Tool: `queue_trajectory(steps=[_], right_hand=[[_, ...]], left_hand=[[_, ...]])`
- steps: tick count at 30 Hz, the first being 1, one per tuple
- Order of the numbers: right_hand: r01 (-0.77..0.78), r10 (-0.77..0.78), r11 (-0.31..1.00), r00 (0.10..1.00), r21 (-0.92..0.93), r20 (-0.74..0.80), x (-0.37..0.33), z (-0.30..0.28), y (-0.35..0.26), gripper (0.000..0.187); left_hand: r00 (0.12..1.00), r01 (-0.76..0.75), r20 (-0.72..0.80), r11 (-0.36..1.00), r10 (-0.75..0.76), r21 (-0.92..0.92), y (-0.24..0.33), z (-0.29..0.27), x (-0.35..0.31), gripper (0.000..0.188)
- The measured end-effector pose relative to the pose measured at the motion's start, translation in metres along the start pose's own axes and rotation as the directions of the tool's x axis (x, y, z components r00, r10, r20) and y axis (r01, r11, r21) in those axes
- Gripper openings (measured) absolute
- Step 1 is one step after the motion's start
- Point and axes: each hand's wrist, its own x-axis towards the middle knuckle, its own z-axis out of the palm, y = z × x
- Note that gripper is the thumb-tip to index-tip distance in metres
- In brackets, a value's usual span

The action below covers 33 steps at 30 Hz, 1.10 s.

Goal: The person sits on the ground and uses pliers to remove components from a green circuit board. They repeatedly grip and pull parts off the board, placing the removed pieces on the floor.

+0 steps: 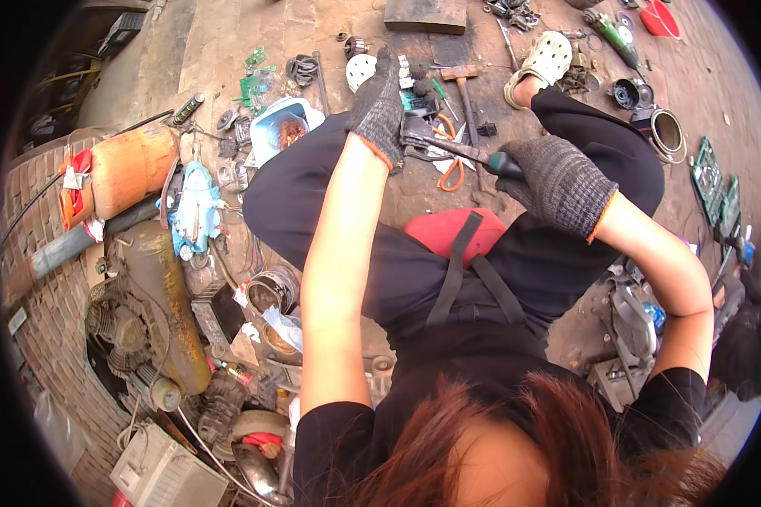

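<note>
The right hand point(562, 186), in a grey knit glove, has its fingers wrapped around the handle of a screwdriver point(503, 165). The tool lies between the 2 hands, its shaft running from the right hand toward the left hand point(377, 110). The full grip on the handle probably gives firm control, and the shaft's slant suggests both hands meet over 1 spot. The left hand is gloved too, upright beyond the knee; its fingers are partly hidden, so I cannot tell whether they pinch anything. A dark part point(413, 133) sits just beside its wrist, near the shaft.

Between the hands and a little lower lie scissors point(451, 175) with orange handles. Just beyond them, a hammer point(460, 74) rests on the floor point(313, 25), handle toward the person, perhaps to be easy to pick up. Left of the left hand stands a blue tub point(266, 127) with brownish bits inside, likely gathered there so they don't scatter. A cable coil point(301, 70) lies beyond the tub.
</note>
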Motion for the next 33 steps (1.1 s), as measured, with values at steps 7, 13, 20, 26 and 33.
queue_trajectory(steps=[7,13,20,26,33], right_hand=[[-0.064,0.051,0.989,0.994,-0.136,-0.095,0.014,0.001,0.002,0.020],[-0.056,0.040,0.997,0.965,-0.054,-0.260,0.002,0.023,0.045,0.024],[0.213,-0.193,0.881,0.977,0.422,-0.091,-0.020,0.028,0.040,0.039],[0.163,-0.225,0.826,0.973,0.539,0.051,-0.034,0.023,0.039,0.046],[0.250,-0.241,0.868,0.968,0.428,-0.077,-0.034,0.019,0.034,0.042]], left_hand=[[0.992,-0.017,-0.123,0.997,0.009,-0.070,-0.015,-0.007,0.071,0.049],[0.907,-0.205,0.347,0.970,0.239,-0.132,-0.041,0.010,0.078,0.046],[0.770,-0.244,0.612,0.970,0.180,0.021,-0.001,0.000,-0.018,0.056],[0.701,-0.338,0.700,0.929,0.139,0.154,0.011,0.006,-0.047,0.062],[0.792,-0.061,0.559,0.943,0.244,-0.326,0.004,0.003,-0.040,0.060]])
